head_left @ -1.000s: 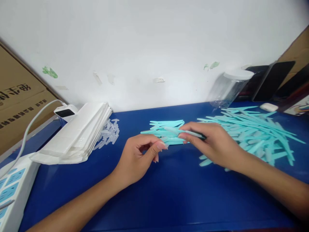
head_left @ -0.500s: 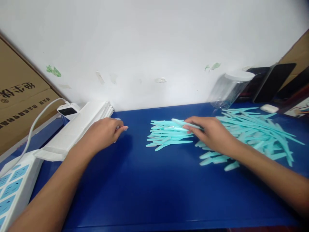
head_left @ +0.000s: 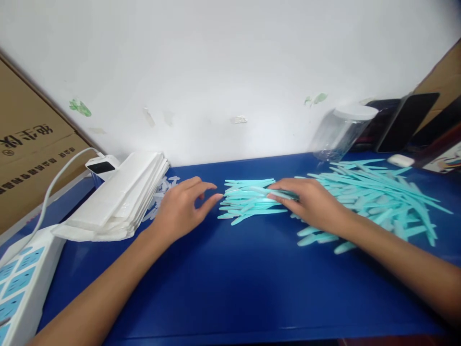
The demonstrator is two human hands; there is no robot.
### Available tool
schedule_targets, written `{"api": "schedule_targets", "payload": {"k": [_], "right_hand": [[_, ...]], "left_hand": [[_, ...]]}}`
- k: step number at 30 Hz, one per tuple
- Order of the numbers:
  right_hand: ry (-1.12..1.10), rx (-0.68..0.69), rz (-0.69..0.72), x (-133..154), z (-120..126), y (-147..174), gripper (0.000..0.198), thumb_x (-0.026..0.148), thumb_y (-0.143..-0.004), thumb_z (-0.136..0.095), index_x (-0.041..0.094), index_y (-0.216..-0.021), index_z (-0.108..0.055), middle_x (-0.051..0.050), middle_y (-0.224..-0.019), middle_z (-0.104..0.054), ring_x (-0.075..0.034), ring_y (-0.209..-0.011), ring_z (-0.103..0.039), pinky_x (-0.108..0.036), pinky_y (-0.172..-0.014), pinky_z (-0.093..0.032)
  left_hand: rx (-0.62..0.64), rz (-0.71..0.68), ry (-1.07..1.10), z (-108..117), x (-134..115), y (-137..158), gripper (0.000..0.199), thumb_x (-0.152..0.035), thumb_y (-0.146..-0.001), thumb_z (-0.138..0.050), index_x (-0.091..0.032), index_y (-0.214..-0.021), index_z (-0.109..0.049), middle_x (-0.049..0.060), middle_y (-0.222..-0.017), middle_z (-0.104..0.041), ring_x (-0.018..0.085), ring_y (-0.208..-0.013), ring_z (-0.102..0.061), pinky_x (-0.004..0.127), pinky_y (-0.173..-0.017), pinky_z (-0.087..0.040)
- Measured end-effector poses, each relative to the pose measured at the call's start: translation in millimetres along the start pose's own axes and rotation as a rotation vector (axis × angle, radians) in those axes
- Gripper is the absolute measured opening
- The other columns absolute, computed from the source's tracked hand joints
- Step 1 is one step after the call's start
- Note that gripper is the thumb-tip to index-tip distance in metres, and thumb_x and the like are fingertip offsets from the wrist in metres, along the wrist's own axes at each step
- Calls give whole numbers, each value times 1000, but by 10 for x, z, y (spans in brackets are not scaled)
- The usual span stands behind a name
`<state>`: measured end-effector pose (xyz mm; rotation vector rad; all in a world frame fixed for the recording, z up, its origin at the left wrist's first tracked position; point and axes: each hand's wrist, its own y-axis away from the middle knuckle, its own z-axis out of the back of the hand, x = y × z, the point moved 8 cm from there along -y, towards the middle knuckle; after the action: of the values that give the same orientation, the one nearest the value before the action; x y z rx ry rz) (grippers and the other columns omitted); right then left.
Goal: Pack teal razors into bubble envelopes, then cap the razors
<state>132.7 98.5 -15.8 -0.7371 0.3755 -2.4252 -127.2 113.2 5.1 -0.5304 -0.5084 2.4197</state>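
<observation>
A neat row of turquoise eyebrow razors (head_left: 248,207) lies side by side in the middle of the blue table. My right hand (head_left: 311,199) is closed on an eyebrow razor (head_left: 257,191) over the right part of that row; its fingers hide part of the handle. Just left of the row, my left hand (head_left: 187,204) has thumb and forefinger apart, with nothing seen between them. Small clear plastic pieces (head_left: 155,199) lie behind my left hand. A larger loose heap of turquoise razors (head_left: 378,192) spreads out beyond my right hand.
White padded sleeves (head_left: 115,197) are stacked at left, beside a power strip (head_left: 30,278) and a small white device (head_left: 103,167) with a cable. A clear jar (head_left: 338,134) with a white lid stands back right, near a dark phone (head_left: 406,122). Cardboard (head_left: 32,144) borders the left.
My left hand has moved right from beside the white sleeves to the row and its fingers have opened. My right hand has shifted slightly left and lower with the eyebrow razor.
</observation>
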Motion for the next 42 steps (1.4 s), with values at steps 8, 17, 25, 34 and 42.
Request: {"api": "schedule_targets", "payload": {"k": [8, 17, 25, 34, 42], "right_hand": [[-101, -8, 41, 192, 30, 17, 22, 37, -108, -63, 23, -114, -78, -8, -108, -83, -24, -93, -78, -34, -82, -59], [-94, -45, 83, 271, 53, 48, 20, 34, -107, -65, 24, -117, -79, -7, -108, -84, -24, -94, -79, -33, -83, -60], [-84, -38, 66, 245, 52, 41, 23, 36, -108, -62, 24, -118, -79, -9, -108, -84, -24, -92, -79, -34, -81, -61], [30, -119, -48, -92, 319, -21, 28, 43, -106, -63, 23, -117, -80, -8, -110, -85, -28, -95, -81, -37, -79, -60], [15, -166, -186, -211, 479, -45, 30, 47, -105, -63, 22, -109, -80, -2, -84, -82, -22, -75, -75, -33, -69, -51]], "left_hand": [[-65, 62, 360, -40, -250, 53, 26, -45, -103, -72, -23, -115, -77, 5, -92, -72, 21, -89, -65, 33, -79, -50], [129, 213, 534, -200, -183, 46, 36, -49, -104, -68, -20, -83, -76, 2, -82, -70, 17, -76, -60, 29, -72, -45], [129, 343, 746, -282, -110, 68, 41, -53, -100, -71, -18, -80, -79, 4, -76, -73, 17, -72, -62, 28, -68, -47], [-122, 475, 861, -25, 396, 15, 41, -57, -93, -78, -17, -84, -82, 9, -82, -77, 18, -69, -66, 30, -65, -53], [-147, 557, 1018, -57, 435, 19, 39, -53, -92, -80, -16, -82, -80, 8, -79, -71, 16, -70, -62, 28, -61, -50]]}}
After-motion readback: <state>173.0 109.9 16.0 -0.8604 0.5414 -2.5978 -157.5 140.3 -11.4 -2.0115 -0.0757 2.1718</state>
